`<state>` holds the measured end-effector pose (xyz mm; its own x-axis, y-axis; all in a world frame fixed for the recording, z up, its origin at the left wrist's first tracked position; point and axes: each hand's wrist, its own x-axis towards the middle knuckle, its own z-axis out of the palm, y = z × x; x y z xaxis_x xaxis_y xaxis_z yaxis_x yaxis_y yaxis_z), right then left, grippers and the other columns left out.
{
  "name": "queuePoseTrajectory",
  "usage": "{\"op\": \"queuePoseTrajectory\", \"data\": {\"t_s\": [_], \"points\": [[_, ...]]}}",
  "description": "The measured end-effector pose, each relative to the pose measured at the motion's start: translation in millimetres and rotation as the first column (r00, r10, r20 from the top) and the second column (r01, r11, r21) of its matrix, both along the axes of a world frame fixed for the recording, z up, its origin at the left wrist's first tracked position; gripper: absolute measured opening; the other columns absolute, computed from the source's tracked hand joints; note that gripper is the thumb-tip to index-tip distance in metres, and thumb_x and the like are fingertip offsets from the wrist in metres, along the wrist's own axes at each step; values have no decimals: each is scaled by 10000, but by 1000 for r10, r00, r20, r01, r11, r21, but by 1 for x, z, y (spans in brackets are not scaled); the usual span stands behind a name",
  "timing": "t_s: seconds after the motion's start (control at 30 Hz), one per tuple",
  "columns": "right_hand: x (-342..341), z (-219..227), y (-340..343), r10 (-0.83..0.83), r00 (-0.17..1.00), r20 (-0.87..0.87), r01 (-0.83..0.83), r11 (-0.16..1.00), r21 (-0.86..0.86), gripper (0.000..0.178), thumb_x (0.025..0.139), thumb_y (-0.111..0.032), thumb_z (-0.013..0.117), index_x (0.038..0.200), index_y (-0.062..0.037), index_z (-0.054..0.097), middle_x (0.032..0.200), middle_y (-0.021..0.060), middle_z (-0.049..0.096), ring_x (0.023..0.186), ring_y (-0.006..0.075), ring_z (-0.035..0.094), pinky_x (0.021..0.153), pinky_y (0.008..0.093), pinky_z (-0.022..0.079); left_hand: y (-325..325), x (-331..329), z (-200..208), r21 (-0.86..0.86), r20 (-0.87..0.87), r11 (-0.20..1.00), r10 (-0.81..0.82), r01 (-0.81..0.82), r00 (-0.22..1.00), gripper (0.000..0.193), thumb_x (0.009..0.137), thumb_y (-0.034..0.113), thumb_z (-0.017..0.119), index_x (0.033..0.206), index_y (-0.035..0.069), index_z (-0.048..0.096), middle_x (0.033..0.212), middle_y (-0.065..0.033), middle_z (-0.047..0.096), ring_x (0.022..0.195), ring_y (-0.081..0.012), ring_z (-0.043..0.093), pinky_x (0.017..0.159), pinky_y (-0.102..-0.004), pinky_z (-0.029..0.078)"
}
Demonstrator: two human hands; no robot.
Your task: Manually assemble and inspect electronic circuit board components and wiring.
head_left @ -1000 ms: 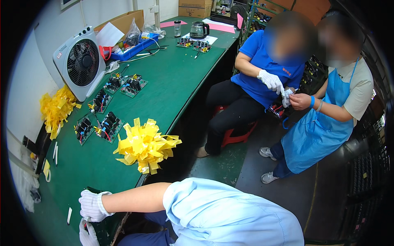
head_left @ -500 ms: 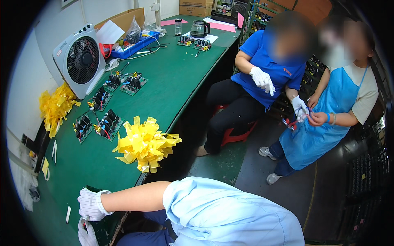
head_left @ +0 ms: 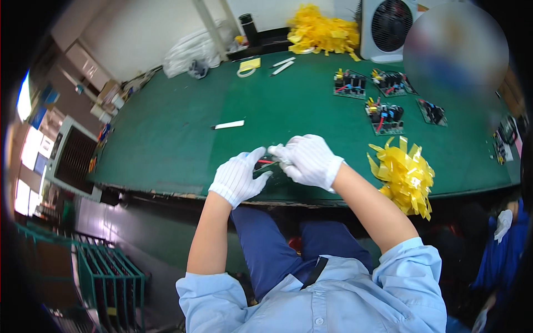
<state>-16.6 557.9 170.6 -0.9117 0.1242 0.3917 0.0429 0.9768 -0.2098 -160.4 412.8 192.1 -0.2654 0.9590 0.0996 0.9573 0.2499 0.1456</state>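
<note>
My left hand (head_left: pixel 239 176), in a white striped glove, curls around the left side of a small green circuit board (head_left: pixel 266 166) with a red part on it. Opposite it, my gloved right hand (head_left: pixel 308 161) is closed, its fingertips pinched at the board's right end; the fingers hide most of the board and whatever they pinch. Beyond my hands lies a slim white stick with a dark tip (head_left: pixel 229 125). To the right, a bunch of shiny yellow tape strips (head_left: pixel 404 175) hangs over the bench's front edge.
Several assembled circuit boards (head_left: pixel 384 116) stand on the green bench (head_left: pixel 166 127) at the right. Along the back are a box fan (head_left: pixel 390 28), more yellow strips (head_left: pixel 322 30), white sticks (head_left: pixel 283 67) and a black cylinder (head_left: pixel 249 29). A person's blue clothing (head_left: pixel 502 255) shows at the right edge.
My view has swung left, bringing both hands from the lower left corner to the middle. The co-workers have mostly passed out of view on the right. Both hands remain together at the board.
</note>
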Motion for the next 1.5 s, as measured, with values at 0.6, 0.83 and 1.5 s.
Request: {"op": "queuePoseTrajectory", "data": {"t_s": [0.6,0.83,1.5], "points": [[-37,-3,-17,-97,990,106,101,994,-33,232,793,-342,519,771,-151,650,757,84,658,737,311,645,648,448,468,-11,-28,-20,-74,-99,977,192,-200,976,396,936,378,412,1220,126,527,991,-192,641,885,-397,603,727,-482,476],[-31,-32,-1,-215,976,32,215,977,3,219,797,-326,527,705,-164,642,657,54,630,663,257,607,599,408,388,22,-37,-49,-99,-262,986,102,-132,960,419,965,420,333,1255,156,481,809,-220,630,764,-407,604,650,-502,458],[-43,6,0,-275,953,125,277,961,7,288,874,-369,466,827,-173,671,782,97,678,737,296,656,645,429,466,25,-1,25,-238,-138,914,305,-330,942,543,930,521,339,1116,73,584,1020,-188,648,957,-330,617,845,-421,477]]}}
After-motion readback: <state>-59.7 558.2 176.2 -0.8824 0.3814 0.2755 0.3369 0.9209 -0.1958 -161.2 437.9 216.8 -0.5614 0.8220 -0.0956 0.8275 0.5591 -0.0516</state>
